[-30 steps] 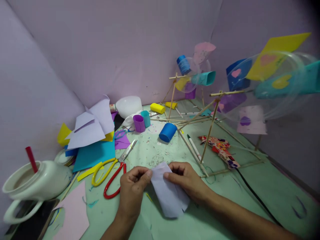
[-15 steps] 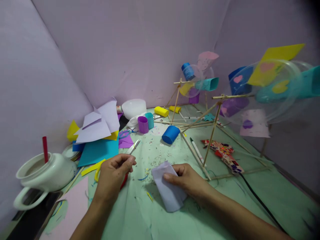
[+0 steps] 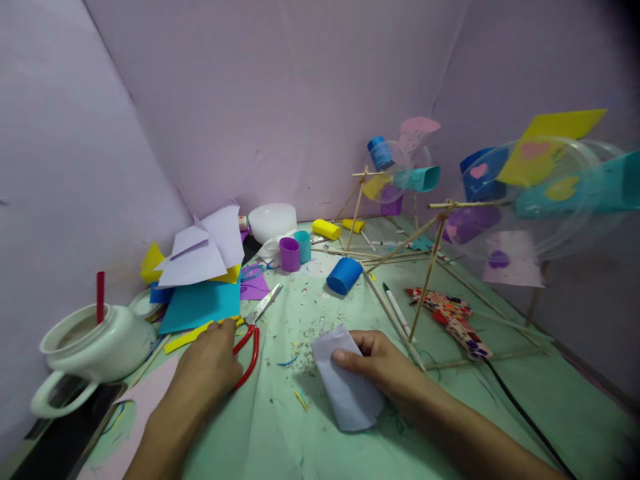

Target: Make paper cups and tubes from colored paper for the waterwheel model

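In my right hand (image 3: 375,363) is a folded piece of pale lilac paper (image 3: 347,380), pinched with the thumb on top and the fingers behind it. My left hand (image 3: 213,357) is low over the table at the left, back upward, beside the red-handled scissors (image 3: 254,357). Its fingertips are hidden, so I cannot tell whether they grip anything. A yellow strip (image 3: 187,337) runs up to that hand's fingers. The scissors' blades point away, slightly parted. Beyond the paper, a blue paper tube (image 3: 345,276) lies on its side.
Stacked coloured sheets (image 3: 200,307) and a white pot (image 3: 103,343) stand at left. Stick frames with clear wheels and paper cups (image 3: 550,167) rise at right. A patterned glue gun (image 3: 453,320) with a black cord lies inside the near frame. Purple and teal tubes (image 3: 290,255) stand behind.
My left hand has lowered and moved left, from above the scissors to beside their handles, uncovering the red loops. My right hand keeps the paper. The view has tilted up slightly.
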Action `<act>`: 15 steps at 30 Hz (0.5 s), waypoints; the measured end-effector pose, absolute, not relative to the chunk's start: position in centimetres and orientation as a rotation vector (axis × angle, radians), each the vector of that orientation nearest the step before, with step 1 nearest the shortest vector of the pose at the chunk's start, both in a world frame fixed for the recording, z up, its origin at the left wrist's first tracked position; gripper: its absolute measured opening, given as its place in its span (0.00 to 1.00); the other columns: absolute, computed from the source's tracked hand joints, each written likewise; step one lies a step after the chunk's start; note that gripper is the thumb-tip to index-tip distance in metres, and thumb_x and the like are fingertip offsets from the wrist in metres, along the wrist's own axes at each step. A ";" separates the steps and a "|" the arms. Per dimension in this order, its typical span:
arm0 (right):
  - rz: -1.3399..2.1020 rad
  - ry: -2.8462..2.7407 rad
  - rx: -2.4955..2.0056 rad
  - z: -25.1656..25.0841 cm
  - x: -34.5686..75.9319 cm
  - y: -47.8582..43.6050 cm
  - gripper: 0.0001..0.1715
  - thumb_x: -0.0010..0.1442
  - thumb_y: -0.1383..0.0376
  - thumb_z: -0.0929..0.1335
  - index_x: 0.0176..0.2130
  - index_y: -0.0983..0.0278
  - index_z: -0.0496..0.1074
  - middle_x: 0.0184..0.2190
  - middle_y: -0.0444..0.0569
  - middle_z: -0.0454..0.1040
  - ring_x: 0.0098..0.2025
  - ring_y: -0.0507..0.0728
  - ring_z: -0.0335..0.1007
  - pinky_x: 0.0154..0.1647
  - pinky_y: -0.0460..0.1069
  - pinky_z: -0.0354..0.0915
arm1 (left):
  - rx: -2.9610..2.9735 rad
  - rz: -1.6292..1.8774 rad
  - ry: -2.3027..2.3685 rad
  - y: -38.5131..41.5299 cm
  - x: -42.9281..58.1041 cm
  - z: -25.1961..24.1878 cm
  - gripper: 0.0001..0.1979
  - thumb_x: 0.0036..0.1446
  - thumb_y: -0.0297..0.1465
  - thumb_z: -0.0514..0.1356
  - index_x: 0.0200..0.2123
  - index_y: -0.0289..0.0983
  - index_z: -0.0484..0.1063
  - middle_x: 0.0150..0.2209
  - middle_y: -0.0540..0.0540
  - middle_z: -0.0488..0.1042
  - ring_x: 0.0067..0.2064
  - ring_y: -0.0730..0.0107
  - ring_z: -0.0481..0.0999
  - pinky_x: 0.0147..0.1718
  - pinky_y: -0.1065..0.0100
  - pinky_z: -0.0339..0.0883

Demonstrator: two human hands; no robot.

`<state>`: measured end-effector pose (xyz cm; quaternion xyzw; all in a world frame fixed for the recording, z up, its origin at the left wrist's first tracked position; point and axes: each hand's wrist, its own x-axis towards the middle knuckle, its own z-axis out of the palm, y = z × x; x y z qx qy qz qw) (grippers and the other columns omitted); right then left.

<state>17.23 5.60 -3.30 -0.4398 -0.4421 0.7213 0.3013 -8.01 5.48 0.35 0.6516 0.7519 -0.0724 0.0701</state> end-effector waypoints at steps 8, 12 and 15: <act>1.898 -1.108 -1.129 -3.2 17.4 5.9 0.25 0.40 0.55 0.75 0.35 0.69 0.74 0.24 0.47 0.74 0.22 0.50 0.67 0.23 0.44 0.60 | 1.893 -0.116 2.262 4.7 -8.6 1.7 0.30 0.45 0.28 0.52 0.56 0.39 0.57 0.47 0.33 0.72 0.44 0.42 0.73 0.32 0.58 0.62; 1.881 -1.148 -1.134 -3.1 17.5 6.0 0.25 0.41 0.55 0.74 0.35 0.70 0.74 0.23 0.47 0.74 0.23 0.51 0.67 0.23 0.44 0.61 | 1.702 0.281 2.206 4.2 -8.2 2.5 0.28 0.48 0.39 0.54 0.53 0.37 0.59 0.41 0.37 0.75 0.39 0.51 0.75 0.32 0.62 0.63; 1.855 -1.159 -1.165 -2.9 17.7 6.2 0.25 0.40 0.54 0.74 0.33 0.70 0.74 0.23 0.47 0.74 0.23 0.51 0.68 0.23 0.45 0.61 | 1.590 0.739 2.016 3.9 -7.2 3.1 0.22 0.43 0.41 0.59 0.42 0.38 0.68 0.25 0.49 0.74 0.26 0.62 0.72 0.25 0.67 0.62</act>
